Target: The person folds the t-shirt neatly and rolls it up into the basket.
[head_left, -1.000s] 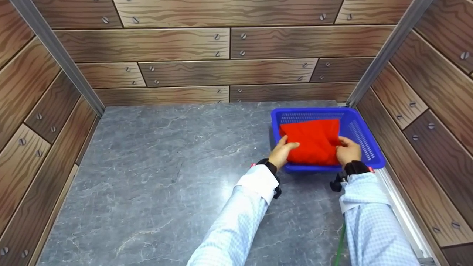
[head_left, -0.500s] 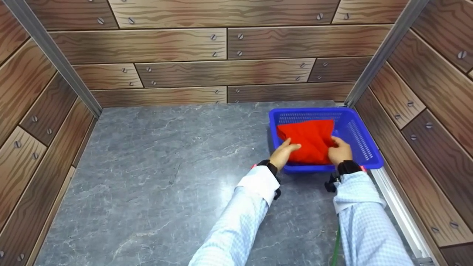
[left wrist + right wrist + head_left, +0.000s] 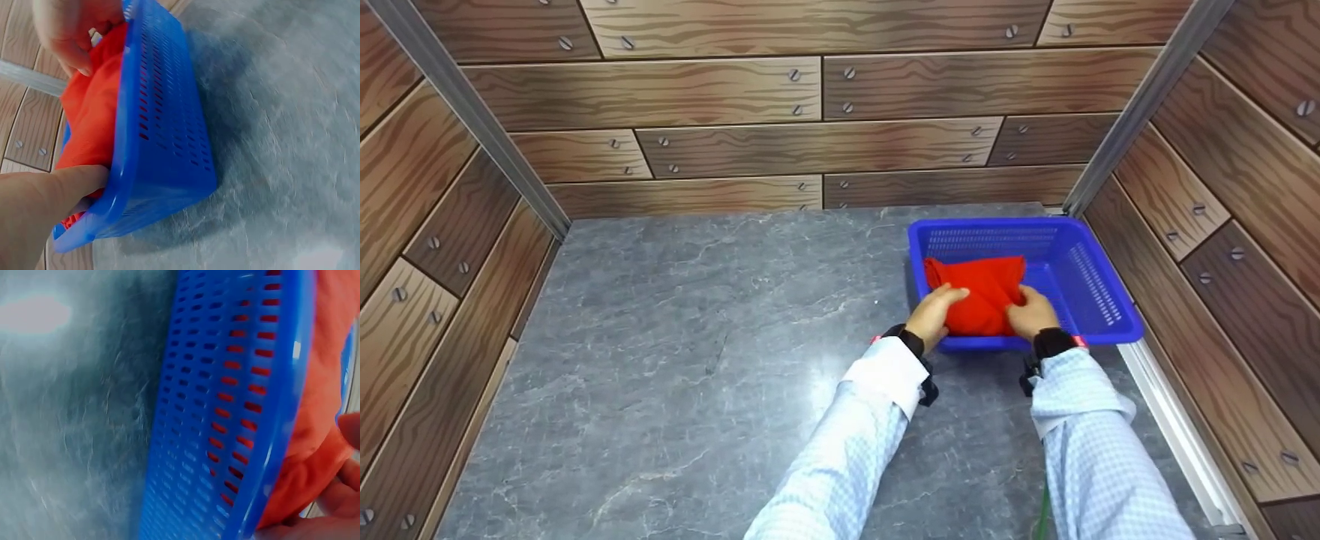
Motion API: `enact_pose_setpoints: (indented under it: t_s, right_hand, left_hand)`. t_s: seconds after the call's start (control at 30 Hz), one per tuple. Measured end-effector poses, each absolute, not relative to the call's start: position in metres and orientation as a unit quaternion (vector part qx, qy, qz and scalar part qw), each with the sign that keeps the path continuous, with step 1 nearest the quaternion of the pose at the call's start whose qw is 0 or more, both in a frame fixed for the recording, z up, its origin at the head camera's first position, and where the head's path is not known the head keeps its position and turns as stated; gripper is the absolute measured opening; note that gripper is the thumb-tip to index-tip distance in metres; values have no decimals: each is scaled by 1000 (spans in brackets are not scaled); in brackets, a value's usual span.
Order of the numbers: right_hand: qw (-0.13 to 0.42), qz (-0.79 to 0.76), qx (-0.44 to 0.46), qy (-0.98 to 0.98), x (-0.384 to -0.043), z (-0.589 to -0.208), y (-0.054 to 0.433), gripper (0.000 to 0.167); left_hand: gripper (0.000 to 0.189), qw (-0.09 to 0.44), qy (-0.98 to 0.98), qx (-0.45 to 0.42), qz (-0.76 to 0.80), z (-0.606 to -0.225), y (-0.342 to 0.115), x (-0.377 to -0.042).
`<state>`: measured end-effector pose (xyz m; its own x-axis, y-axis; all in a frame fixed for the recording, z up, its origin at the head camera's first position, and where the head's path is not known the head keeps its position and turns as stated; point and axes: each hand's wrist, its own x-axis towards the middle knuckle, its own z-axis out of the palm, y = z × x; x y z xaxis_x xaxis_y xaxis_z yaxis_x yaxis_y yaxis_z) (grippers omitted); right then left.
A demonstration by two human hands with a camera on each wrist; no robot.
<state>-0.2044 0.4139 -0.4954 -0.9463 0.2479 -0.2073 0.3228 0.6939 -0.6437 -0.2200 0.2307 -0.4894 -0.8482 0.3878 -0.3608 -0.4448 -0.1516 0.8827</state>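
Note:
A folded red cloth [image 3: 982,289] lies in the left part of a blue plastic basket [image 3: 1099,339]. My left hand [image 3: 936,313] grips the cloth's left side, thumb on top; in the left wrist view that thumb [image 3: 81,180] reaches just over the basket rim. At the cloth's right side, my right hand [image 3: 1035,313] holds the edge between thumb and fingers. The right wrist view has this hand [image 3: 337,495] at lower right, with the cloth [image 3: 315,410] bunched beside the rim and showing through the slotted wall. Fingers tucked under the cloth are hidden.
The basket stands on a grey marbled tabletop [image 3: 697,337], in its back right corner. Wood-patterned panels [image 3: 720,146] enclose the back and both sides. A white metal rail [image 3: 1170,427] runs along the right edge, and a green cord [image 3: 1043,510] hangs below the right sleeve.
My right hand has moved left, bringing the cloth's right side inward, so the cloth is narrower and its top edge lower. More of the basket's floor shows at right. The left hand stays nearly in place.

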Motion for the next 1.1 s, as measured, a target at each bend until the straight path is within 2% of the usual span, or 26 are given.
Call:
enact_pose_setpoints:
  t_s: [0.1,0.43,0.73,1.1]
  right_hand:
    - [64,-338,155,926,-204,-496,411,62]
    - [97,-319,160,929,-197,-505,402,67]
    - [95,-323,159,928,-198,-503,397,66]
    - [76,-321,159,931,-198,-505,392,57]
  left_hand:
    - [68,280,564,-40,776,-488,231,-219]
    - [69,283,578,-17,765,-493,229,-216]
    - [69,274,571,-10,774,-496,225,-218]
    - [69,283,541,-26,791,-502,212,-219]
